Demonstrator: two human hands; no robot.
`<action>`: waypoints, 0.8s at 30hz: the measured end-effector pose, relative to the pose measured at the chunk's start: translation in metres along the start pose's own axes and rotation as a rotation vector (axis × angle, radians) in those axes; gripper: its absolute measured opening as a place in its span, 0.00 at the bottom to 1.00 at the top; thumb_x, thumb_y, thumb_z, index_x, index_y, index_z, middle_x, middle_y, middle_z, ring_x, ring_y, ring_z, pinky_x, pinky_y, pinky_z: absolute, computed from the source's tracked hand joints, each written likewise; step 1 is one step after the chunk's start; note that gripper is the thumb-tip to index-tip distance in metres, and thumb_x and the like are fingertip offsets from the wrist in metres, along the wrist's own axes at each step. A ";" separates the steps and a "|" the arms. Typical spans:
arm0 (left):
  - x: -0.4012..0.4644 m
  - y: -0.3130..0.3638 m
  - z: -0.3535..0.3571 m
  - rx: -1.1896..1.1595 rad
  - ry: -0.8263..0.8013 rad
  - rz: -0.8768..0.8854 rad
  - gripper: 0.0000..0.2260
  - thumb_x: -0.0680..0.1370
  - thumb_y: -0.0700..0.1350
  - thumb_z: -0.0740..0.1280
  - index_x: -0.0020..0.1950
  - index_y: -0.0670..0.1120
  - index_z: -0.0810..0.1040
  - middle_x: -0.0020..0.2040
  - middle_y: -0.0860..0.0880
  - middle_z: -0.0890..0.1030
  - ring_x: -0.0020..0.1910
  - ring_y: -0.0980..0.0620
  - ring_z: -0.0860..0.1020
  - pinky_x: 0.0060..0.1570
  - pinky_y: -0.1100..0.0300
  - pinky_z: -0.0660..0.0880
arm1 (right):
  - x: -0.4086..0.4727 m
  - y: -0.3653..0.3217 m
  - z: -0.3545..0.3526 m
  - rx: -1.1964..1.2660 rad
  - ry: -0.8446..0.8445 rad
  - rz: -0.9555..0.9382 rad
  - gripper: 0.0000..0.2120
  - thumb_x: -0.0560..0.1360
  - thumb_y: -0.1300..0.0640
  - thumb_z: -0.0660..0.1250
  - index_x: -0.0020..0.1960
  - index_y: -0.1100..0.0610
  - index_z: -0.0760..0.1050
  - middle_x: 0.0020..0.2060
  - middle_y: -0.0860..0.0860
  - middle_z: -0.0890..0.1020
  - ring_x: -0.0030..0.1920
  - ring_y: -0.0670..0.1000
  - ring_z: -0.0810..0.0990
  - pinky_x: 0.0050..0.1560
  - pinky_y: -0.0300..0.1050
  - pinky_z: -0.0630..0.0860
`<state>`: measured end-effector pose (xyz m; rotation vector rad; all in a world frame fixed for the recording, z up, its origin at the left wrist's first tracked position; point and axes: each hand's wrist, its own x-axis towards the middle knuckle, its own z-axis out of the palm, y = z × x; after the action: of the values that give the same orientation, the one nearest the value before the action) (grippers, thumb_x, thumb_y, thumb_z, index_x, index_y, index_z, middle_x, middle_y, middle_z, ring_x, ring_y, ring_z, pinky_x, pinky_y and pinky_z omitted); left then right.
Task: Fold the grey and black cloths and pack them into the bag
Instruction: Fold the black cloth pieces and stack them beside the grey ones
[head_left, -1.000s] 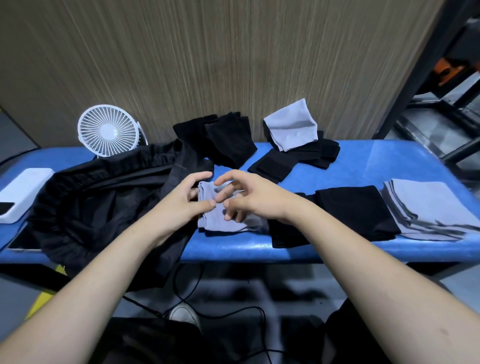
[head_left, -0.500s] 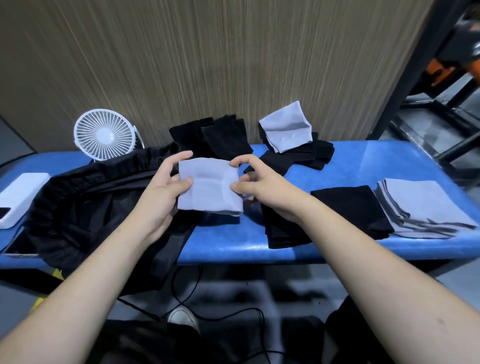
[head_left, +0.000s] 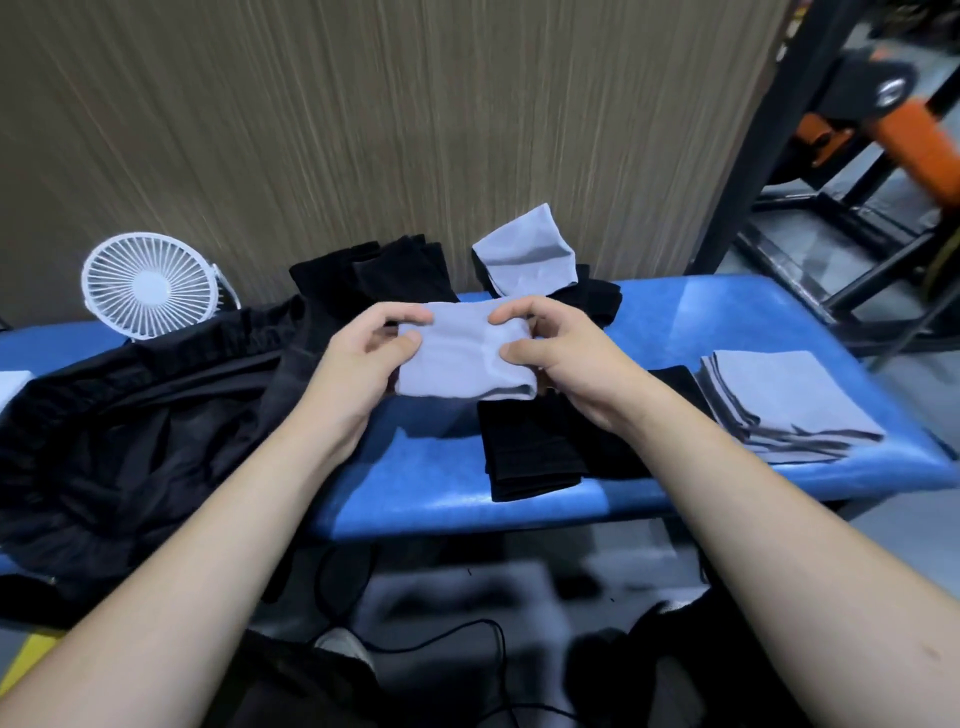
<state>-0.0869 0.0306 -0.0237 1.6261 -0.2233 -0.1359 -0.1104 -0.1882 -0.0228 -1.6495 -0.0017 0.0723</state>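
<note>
We hold a folded grey cloth (head_left: 465, 356) in the air above the blue surface (head_left: 675, 312), our left hand (head_left: 363, 358) pinching its left edge and our right hand (head_left: 558, 348) pinching its right edge, each grip closed on the fabric between thumb and fingers. The black bag (head_left: 130, 415) lies slumped at the left, beside a white fan (head_left: 148, 286). A stack of folded grey cloths (head_left: 779, 400) rests at the right, and folded black cloths (head_left: 535, 447) lie just below our hands.
</note>
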 end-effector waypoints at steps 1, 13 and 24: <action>0.003 0.000 0.010 0.007 -0.019 -0.003 0.08 0.81 0.37 0.65 0.54 0.48 0.82 0.48 0.45 0.78 0.45 0.48 0.75 0.45 0.54 0.71 | -0.002 0.001 -0.010 -0.017 0.031 -0.002 0.14 0.73 0.68 0.67 0.54 0.54 0.79 0.47 0.55 0.76 0.40 0.53 0.75 0.34 0.45 0.71; 0.010 0.006 0.159 -0.002 -0.322 0.017 0.19 0.76 0.34 0.72 0.66 0.42 0.76 0.59 0.48 0.78 0.33 0.56 0.76 0.38 0.64 0.75 | -0.069 0.006 -0.145 -0.256 0.500 -0.068 0.16 0.70 0.66 0.67 0.52 0.48 0.76 0.49 0.52 0.78 0.36 0.51 0.76 0.34 0.43 0.74; 0.011 -0.009 0.250 -0.039 -0.421 0.003 0.17 0.77 0.33 0.70 0.65 0.43 0.76 0.59 0.52 0.79 0.37 0.56 0.80 0.41 0.65 0.76 | -0.111 0.034 -0.223 -0.585 0.692 -0.006 0.09 0.73 0.62 0.67 0.51 0.51 0.76 0.54 0.52 0.78 0.29 0.44 0.75 0.31 0.36 0.72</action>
<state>-0.1313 -0.2149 -0.0493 1.5451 -0.5416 -0.4794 -0.2124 -0.4178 -0.0344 -2.1797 0.5430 -0.5519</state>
